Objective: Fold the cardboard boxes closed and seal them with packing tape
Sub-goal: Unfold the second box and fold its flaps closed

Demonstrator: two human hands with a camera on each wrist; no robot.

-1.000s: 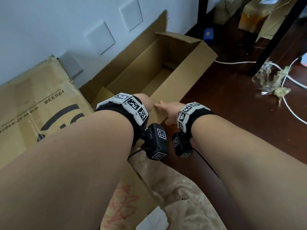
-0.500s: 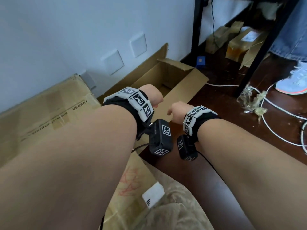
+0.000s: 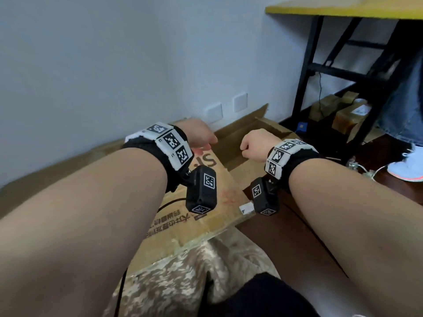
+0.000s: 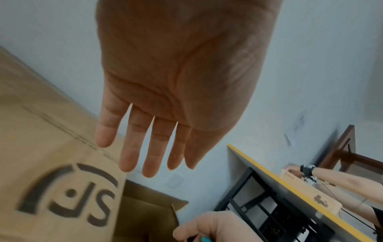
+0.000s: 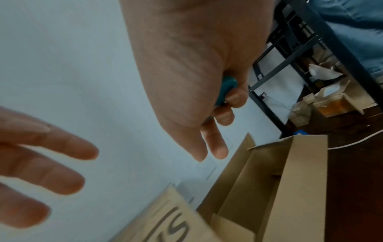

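Observation:
An open brown cardboard box (image 3: 249, 136) lies on the floor against the wall, its flaps spread; the right wrist view looks into it (image 5: 267, 180). A cardboard panel printed with a black logo (image 3: 206, 202) lies under both wrists, nearer to me. My left hand (image 3: 203, 143) hovers above that panel (image 4: 62, 188) with its fingers (image 4: 149, 155) straight and holding nothing. My right hand (image 3: 251, 146) is curled in a fist above the box's near end. It grips a small teal object (image 5: 228, 88), mostly hidden in the palm. No tape roll is in view.
A desk with a yellow-edged top (image 3: 343, 8) and black frame stands at the right, with wrapped parcels (image 3: 350, 115) beneath. Another person's jeans leg and shoe (image 3: 407, 165) are beside it. White cables cross the dark floor. Camouflage-patterned cloth (image 3: 194, 271) lies below my arms.
Both hands have lifted away from the box's near edge and moved apart. My left hand's fingers have straightened. The head view has tilted up toward the wall and desk.

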